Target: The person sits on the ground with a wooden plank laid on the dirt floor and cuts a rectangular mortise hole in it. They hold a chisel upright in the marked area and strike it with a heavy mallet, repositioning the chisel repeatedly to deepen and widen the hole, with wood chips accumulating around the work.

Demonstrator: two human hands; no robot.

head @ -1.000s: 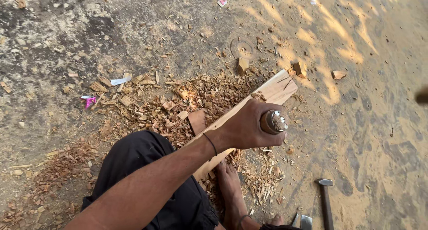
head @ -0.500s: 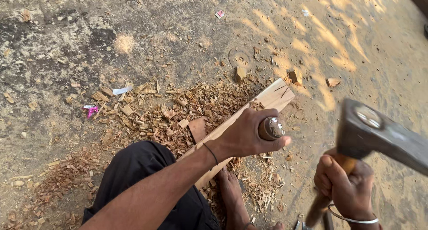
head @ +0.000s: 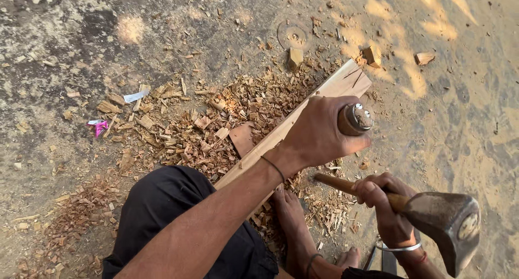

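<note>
1. While the left hand [head: 319, 133] is clamped around a chisel handle [head: 354, 118] with a metal-capped butt end, the right hand [head: 385, 203] is wrapped tight around the wooden haft of a hammer [head: 440, 222]; the 2 hands are apart, with the hammer head raised to the right of the cap and lower in the frame.
2. The chisel stands over a long pale plank [head: 338, 87] that lies diagonally on the sandy ground [head: 81, 52]. A bare foot [head: 292, 214] sits beside the plank's near part, among wood chips [head: 178, 133].
3. Risk: the cap is a small target and the left fingers sit just below it. A blow landing off-centre could glance off onto the knuckles.
4. Risk: the plank appears held by body weight alone. A hard strike could make it skid on loose chips and sand, twisting the chisel off its line.
5. Risk: the foot is near the cutting zone; a chisel that slips towards the body could reach it.
6. Risk: chips may fly up towards the face.
7. Hidden: the chisel blade and its contact point on the plank are covered by the left hand and forearm.
8. Cut off: the hammer's lower face meets the frame's lower right; a dark object by the right wrist is too cropped to identify.
9. Unclear: whether the foot actually presses on the plank; the pink scrap [head: 100, 126] at left is too small to identify.
</note>
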